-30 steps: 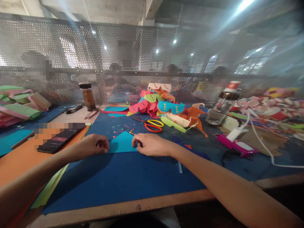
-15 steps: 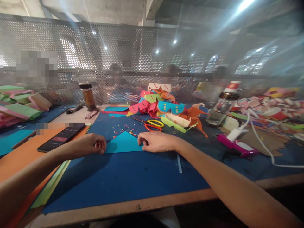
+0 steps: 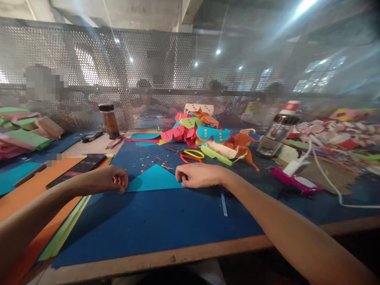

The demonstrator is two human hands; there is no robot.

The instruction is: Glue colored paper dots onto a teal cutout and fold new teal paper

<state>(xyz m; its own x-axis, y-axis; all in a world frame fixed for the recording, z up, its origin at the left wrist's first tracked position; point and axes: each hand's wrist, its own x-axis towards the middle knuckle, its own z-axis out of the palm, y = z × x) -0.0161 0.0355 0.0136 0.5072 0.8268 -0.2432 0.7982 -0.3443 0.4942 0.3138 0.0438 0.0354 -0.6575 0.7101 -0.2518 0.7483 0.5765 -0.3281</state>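
A teal paper triangle [image 3: 154, 180] lies flat on the dark blue mat [image 3: 154, 221] in front of me. My left hand [image 3: 111, 179] is curled into a loose fist and presses on the triangle's left corner. My right hand [image 3: 198, 175] has its fingers curled and presses down on the right corner. Just behind the paper lie scissors with yellow and orange handles [image 3: 191, 155], among tiny paper scraps.
A heap of folded coloured paper [image 3: 204, 132] sits at mid-back. A black phone [image 3: 77, 168] lies on orange sheets [image 3: 32, 190] at left. A dark jar [image 3: 109, 120], a glass bottle [image 3: 277, 132], a pink device [image 3: 293, 183] with white cable, and people behind a mesh screen.
Both hands have slid outward along the teal triangle's bottom edge, the left one leftward and the right one rightward. More of the paper shows between them.
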